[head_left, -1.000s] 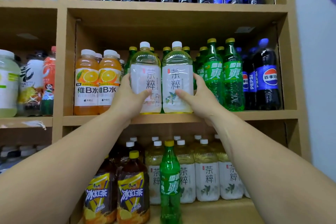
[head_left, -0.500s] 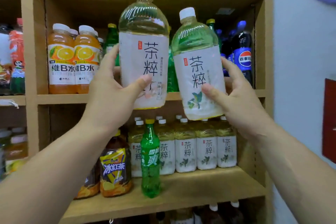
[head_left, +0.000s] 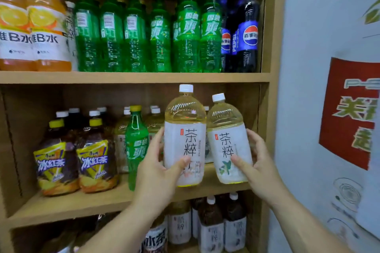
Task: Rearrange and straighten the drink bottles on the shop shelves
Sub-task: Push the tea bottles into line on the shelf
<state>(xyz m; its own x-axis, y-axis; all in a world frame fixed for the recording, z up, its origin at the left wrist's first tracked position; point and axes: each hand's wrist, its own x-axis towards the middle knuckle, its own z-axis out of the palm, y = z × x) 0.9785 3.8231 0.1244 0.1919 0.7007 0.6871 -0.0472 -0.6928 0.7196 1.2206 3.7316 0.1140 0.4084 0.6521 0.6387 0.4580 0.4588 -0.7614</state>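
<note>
At the right end of the middle shelf (head_left: pixel 82 203), the left hand (head_left: pixel 156 174) grips the first tea bottle (head_left: pixel 185 139) and the right hand (head_left: pixel 259 164) grips the second tea bottle (head_left: pixel 228 146). The fingers (head_left: pixel 255 137) wrap round the white labels, thumbs on the near faces. Both bottles are held side by side at the shelf's near edge, the second tilted slightly left. Just left stands a lone green soda bottle (head_left: pixel 136 141), then two iced-tea bottles (head_left: pixel 59 162). More tea bottles (head_left: pixel 154 117) stand farther back.
</note>
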